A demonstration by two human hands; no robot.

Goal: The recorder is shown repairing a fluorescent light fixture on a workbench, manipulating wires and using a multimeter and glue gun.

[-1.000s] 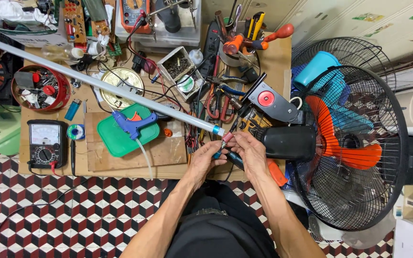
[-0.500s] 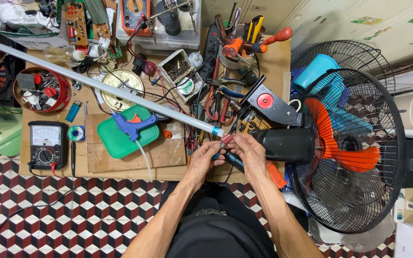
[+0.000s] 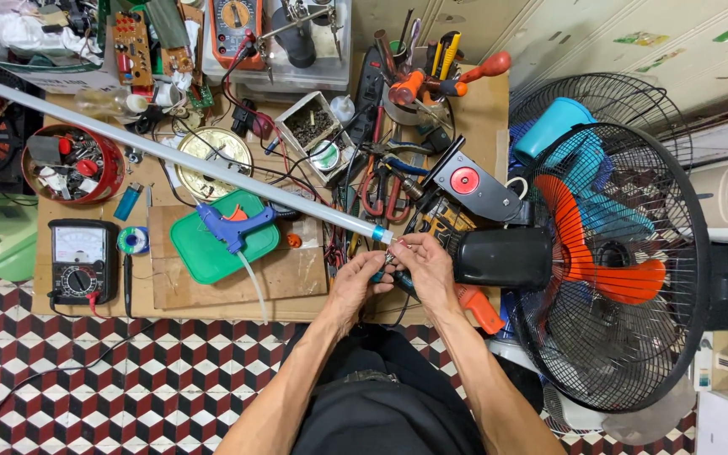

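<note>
Two hands, left hand [image 3: 355,282] and right hand [image 3: 421,265], pinch the capped end of a long white fluorescent tube [image 3: 179,160] at the wooden bench's [image 3: 212,291] front edge; a red round tin [image 3: 111,164] holds small parts; the tube has barely shifted.
</note>
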